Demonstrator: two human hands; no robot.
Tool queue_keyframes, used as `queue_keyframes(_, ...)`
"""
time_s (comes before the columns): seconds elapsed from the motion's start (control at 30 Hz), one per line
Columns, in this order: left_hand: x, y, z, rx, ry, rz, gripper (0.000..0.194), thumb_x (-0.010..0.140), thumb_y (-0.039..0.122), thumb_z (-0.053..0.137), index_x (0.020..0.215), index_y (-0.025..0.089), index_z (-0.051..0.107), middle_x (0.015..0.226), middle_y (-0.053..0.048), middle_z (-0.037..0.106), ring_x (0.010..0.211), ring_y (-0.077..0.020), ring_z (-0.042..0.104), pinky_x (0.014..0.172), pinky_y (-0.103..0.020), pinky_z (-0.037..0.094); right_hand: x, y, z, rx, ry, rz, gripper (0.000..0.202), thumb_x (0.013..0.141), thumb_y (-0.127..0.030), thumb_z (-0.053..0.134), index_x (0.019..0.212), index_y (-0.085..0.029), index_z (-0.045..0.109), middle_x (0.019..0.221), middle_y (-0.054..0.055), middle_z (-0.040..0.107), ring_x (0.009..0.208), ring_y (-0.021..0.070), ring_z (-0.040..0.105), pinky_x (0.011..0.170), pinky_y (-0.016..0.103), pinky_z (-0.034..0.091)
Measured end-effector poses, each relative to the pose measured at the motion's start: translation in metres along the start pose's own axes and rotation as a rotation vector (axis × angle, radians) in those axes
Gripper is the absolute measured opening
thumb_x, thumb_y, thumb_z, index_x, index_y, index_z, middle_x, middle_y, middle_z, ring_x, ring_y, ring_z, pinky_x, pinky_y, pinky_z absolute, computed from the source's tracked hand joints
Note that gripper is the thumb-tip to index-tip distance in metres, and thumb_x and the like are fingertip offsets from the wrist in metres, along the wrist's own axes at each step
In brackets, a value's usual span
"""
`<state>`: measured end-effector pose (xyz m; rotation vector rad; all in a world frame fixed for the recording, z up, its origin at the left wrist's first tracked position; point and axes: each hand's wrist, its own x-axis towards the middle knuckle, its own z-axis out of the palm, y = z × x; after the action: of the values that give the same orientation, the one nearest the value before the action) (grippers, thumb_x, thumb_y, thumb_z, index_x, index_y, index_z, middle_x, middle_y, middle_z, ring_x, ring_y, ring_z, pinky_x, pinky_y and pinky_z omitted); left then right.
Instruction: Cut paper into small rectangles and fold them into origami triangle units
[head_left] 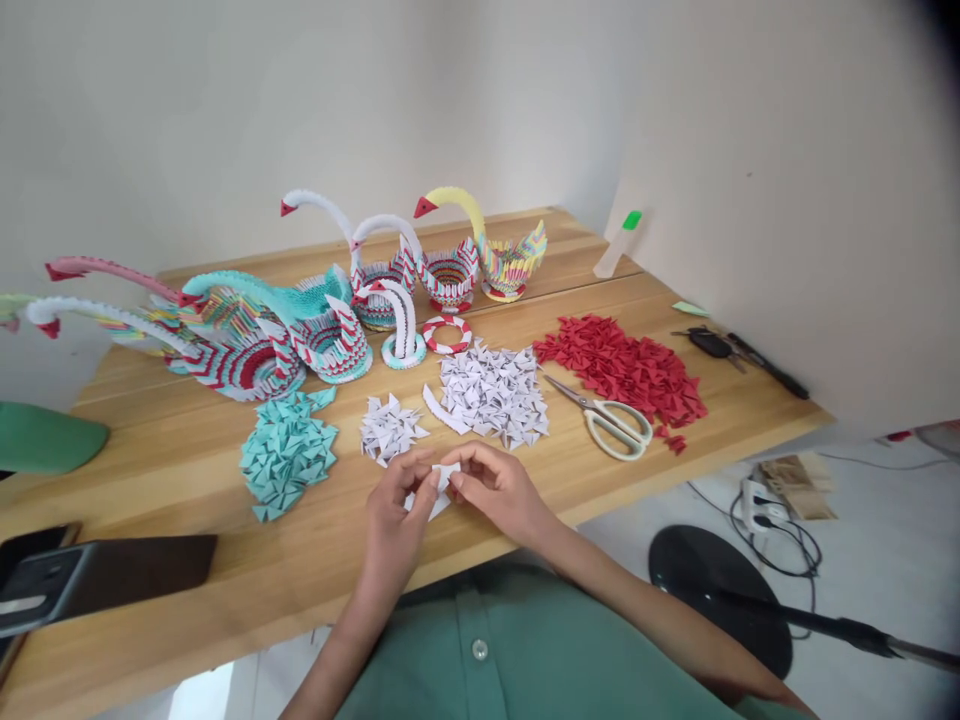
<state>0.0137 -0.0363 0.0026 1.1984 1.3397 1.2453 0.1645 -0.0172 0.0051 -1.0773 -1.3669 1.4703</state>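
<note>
Close to the table's front edge, my left hand (399, 505) and my right hand (499, 487) meet, both closed on a small white paper piece (446, 474) between thumbs and fingers. More white paper (433, 503) shows just beneath the fingertips. Beyond my hands lie a small pile of white folded pieces (390, 430), a larger white pile (499, 390) and a curved white strip (442, 408). Teal pieces (289, 452) are heaped to the left, red pieces (626, 368) to the right. Scissors (616, 425) lie beside the red heap.
Several paper swans (259, 365) stand along the back, near a red and white ring (448, 335). A dark stand (142, 572) and green object (49, 437) are at left. A glue bottle (619, 247), keys (709, 342) and a black pen-like tool (769, 367) lie right.
</note>
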Motion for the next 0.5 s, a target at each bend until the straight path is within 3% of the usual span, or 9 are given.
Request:
queue_keyframes(0.13,0.0003,0.0009,0.0031,-0.136,-0.027,-0.047,0.018,0.081,0.031,0.066,0.090,0.018,0.060,0.062,0.004,0.060,0.056,-0.0107,0.056,0.055,-0.021,0.045,-0.0002,0.0000,0.0010,0.035,0.005,-0.005,0.017,0.081,-0.028,0.060,0.093,-0.017,0.064,0.066,-0.002,0.056,0.058,0.0114,0.052,0.058,0.025,0.042)
queue_keyframes(0.27,-0.0011,0.0014,0.0023,-0.116,-0.044,-0.013,0.013,0.080,0.029,0.067,0.086,0.018,0.063,0.063,0.003,0.063,0.056,-0.0110,0.058,0.056,-0.022,0.047,-0.0012,0.0012,0.0017,0.023,0.044,-0.021,0.014,0.080,-0.027,0.061,0.089,-0.017,0.065,0.065,-0.002,0.058,0.056,0.0114,0.051,0.055,0.025,0.041)
queue_keyframes(0.37,-0.0022,0.0028,-0.0004,0.065,-0.031,0.134,0.007,0.080,0.023,0.068,0.084,0.018,0.066,0.072,-0.001,0.068,0.064,-0.0138,0.061,0.061,-0.024,0.049,-0.0020,0.0001,0.0015,-0.048,0.097,-0.047,0.013,0.081,-0.025,0.059,0.087,-0.018,0.066,0.064,-0.001,0.057,0.057,0.0124,0.052,0.055,0.025,0.042)
queue_keyframes(0.5,-0.0019,0.0084,-0.0037,0.326,-0.001,0.417,0.004,0.080,0.017,0.067,0.080,0.020,0.069,0.085,-0.005,0.071,0.079,-0.0180,0.065,0.072,-0.028,0.050,-0.0034,-0.0042,0.0016,-0.261,0.160,-0.195,0.013,0.082,-0.018,0.056,0.088,-0.019,0.068,0.070,0.001,0.060,0.064,0.0145,0.055,0.061,0.026,0.044)
